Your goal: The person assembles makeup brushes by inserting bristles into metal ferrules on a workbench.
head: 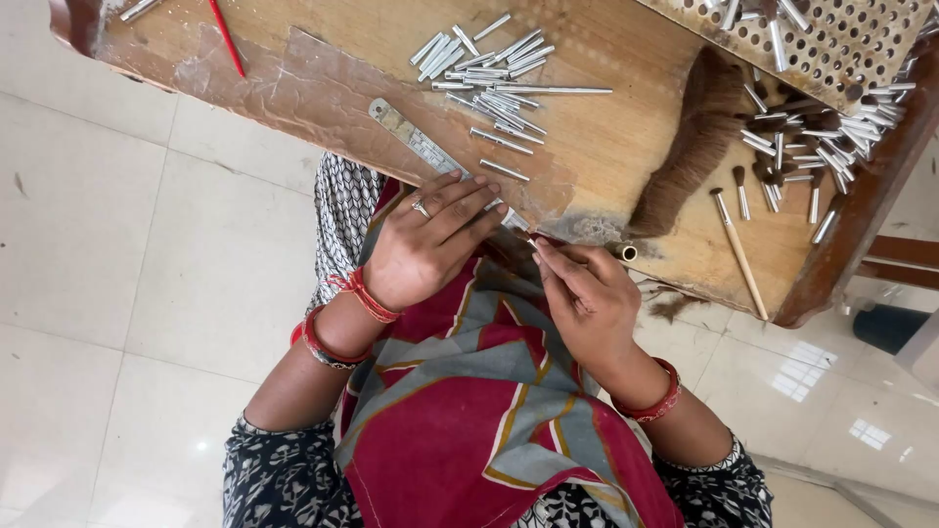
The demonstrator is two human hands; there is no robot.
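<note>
- Left hand: flat, fingers spread and together, resting palm-down at the near edge of the wooden board; grips nothing; touches a flat metal ruler.
- Right hand: fingers narrowed in a pinch over something small at the board's edge; the item itself is too hidden to tell.
- Handling judgement: a steady flat left palm and a light fingertip pinch suit such small parts.
- Metal tubes: slim, shiny, loosely piled mid-board.
- Hair bundle: brown, soft, tapered.
- Perforated tray: holed, holding more tubes.
</note>
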